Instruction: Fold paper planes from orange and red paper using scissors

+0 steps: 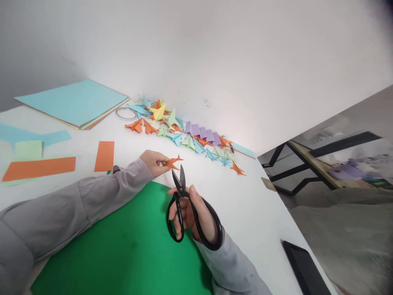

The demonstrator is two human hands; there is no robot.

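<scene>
My left hand point(154, 162) pinches a small folded orange paper figure point(173, 163) with pointed tips, held above the white table. Just below and to its right, my right hand point(190, 209) grips a pair of scissors point(181, 189) with black looped handles. The blades are parted and point up toward the orange figure; whether they touch it I cannot tell. Under both forearms lies a large green sheet point(129, 241). Beyond my hands, folded paper figures point(181, 131) in orange, blue, green and yellow form a long cluster, with a purple pleated strip point(203, 133) among them.
A stack of coloured paper point(73, 100) lies at the back left beside a wire ring point(126, 113). Orange paper pieces point(104, 156) and other scraps are at left. A black flat device point(303, 262) sits by the table's right edge, near a wooden-topped rack point(313, 164).
</scene>
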